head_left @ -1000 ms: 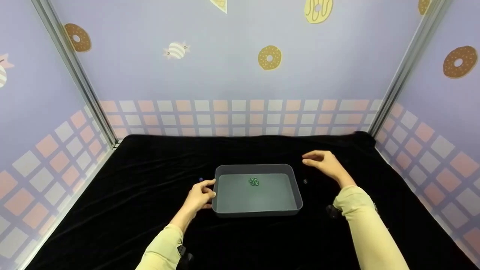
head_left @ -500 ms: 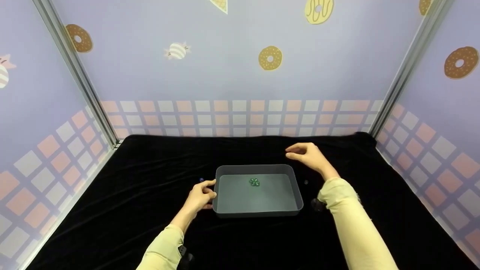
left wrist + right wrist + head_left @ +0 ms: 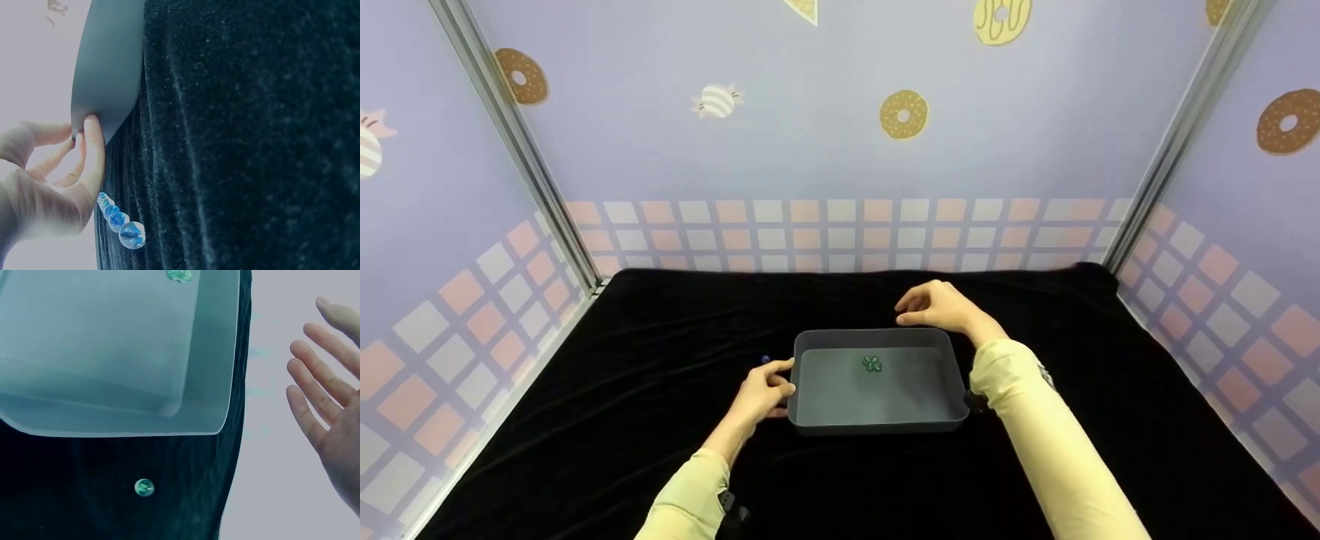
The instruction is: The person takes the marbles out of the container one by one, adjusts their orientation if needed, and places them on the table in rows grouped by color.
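A grey rectangular tray (image 3: pixel 877 430) stands on the black cloth, with several green glass marbles (image 3: pixel 872 364) clustered on its floor. My left hand (image 3: pixel 754 394) grips the tray's left wall between thumb and fingers. Beside that hand, the left wrist view shows a row of blue glass marbles (image 3: pixel 132 235) on the cloth. Behind the tray's far right edge, my right hand (image 3: pixel 945 306) is held in the air. Its fingers are spread and loosely bent in the right wrist view, holding nothing. A single greenish clear marble (image 3: pixel 144 487) lies on the cloth outside the tray.
Black velvety cloth (image 3: pixel 660 375) covers the table. Patterned walls (image 3: pixel 825 150) enclose the back and both sides, with metal posts (image 3: pixel 1170 142) at the corners. The right forearm hides part of the cloth to the right of the tray.
My right hand has travelled left, from the tray's right side to behind its far right edge. My left hand keeps its grip; the tray and green marbles stay put.
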The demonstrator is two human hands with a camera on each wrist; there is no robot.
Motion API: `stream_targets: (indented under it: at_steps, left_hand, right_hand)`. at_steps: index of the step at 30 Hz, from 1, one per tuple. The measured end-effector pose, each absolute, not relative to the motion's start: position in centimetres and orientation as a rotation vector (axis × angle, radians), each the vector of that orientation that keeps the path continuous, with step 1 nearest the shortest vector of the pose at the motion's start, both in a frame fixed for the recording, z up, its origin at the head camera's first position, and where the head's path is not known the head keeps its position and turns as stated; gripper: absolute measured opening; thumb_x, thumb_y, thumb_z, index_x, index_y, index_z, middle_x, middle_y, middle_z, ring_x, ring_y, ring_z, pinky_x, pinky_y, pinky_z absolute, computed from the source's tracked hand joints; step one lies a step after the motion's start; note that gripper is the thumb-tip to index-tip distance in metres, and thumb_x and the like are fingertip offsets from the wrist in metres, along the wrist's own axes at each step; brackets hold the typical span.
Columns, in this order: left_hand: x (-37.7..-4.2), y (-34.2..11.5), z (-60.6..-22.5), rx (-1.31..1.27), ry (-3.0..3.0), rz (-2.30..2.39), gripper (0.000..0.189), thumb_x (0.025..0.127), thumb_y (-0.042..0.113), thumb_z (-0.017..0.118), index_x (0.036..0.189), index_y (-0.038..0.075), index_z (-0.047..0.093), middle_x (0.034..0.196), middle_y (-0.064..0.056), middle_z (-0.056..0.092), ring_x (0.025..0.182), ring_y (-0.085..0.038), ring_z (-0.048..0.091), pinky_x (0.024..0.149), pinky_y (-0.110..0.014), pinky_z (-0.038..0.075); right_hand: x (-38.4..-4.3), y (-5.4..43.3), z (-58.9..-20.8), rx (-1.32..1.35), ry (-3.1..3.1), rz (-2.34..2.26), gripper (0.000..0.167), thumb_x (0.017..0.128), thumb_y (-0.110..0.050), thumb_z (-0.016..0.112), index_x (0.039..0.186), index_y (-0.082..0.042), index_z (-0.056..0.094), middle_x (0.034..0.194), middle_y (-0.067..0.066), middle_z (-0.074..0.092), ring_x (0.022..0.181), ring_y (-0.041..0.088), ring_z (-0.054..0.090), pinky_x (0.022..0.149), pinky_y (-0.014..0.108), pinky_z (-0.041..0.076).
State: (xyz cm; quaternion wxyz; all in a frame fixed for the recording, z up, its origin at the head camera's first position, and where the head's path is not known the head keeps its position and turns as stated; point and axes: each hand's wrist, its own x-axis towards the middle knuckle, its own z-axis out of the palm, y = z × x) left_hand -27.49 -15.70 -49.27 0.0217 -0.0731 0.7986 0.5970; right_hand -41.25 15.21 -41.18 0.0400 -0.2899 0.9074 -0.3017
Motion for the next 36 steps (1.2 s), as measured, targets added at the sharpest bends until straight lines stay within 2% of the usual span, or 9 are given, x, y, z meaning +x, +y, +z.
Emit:
stream_targets:
  at_steps: [13,23,36]
  left_hand:
    - [-27.5,-15.7,-49.3,-0.226,2.441,1.872,0.052,0.09,-0.005,0.059,0.141,0.005,0.054,0.089,-0.007,0.055,0.075,-0.018,0.068,0.063,-0.032,0.061]
    - [-27.5,-15.8,-49.2,-0.224,2.446,1.88,0.052,0.09,-0.005,0.06,0.14,0.005,0.054,0.088,-0.008,0.057,0.075,-0.02,0.07,0.065,-0.035,0.062]
    - [-27.3,-15.8,-49.1,-0.212,2.447,1.891,0.052,0.089,-0.005,0.059,0.14,0.003,0.054,0.088,-0.007,0.057,0.076,-0.02,0.07,0.064,-0.033,0.061]
  right_hand:
    - [-40.7,12.3,-43.1,-1.107,2.731,-0.627,0.031,0.083,-0.025,0.078,0.107,-0.006,0.075,0.089,0.007,0.076,0.079,0.015,0.069,0.075,0.032,0.058]
    - [-40.2,10.0,-44.6,-1.047,2.734,-0.263,0.03,0.081,-0.029,0.081,0.106,-0.014,0.075,0.088,0.0,0.073,0.076,0.011,0.064,0.074,0.033,0.055]
    - [-40.1,9.6,-46.0,-1.053,2.739,-0.245,0.028,0.079,-0.017,0.082,0.106,-0.013,0.076,0.093,0.005,0.075,0.084,0.017,0.068,0.077,0.035,0.057]
